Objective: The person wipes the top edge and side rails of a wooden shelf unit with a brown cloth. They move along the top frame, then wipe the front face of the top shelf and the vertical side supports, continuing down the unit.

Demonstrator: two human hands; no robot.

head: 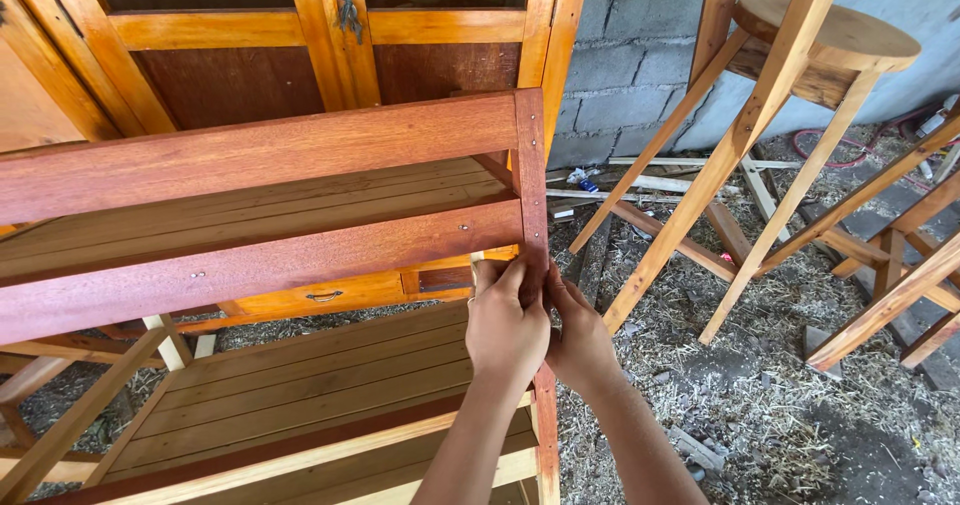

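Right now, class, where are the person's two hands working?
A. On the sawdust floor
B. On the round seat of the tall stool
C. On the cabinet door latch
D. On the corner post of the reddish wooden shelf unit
D: the left hand and the right hand press together against the corner post of the reddish shelf unit, just below its middle rail.
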